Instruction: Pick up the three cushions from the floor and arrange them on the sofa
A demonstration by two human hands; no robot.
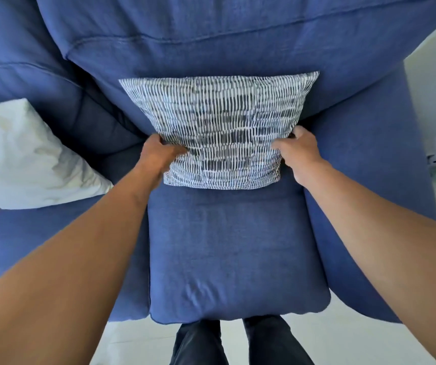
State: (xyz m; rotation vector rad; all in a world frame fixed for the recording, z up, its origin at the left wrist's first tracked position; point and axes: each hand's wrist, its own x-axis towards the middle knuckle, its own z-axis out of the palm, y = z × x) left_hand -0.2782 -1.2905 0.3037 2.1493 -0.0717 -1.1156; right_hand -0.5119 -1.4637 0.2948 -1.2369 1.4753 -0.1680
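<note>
Gripping the patterned cushion (219, 127) at centre frame with both hands, left hand (159, 154) and right hand (301, 154) level on its lower side edges, fingers pinching fabric. Propping it upright against the blue sofa (224, 246) backrest. Leaving the white cushion (24, 159) resting at left.

No text, label, brand, number or sign can be read anywhere here. The patterned cushion (219, 127) carries only rows of short dark and white dashes, and the blue sofa (238, 246) fabric is plain.
</note>
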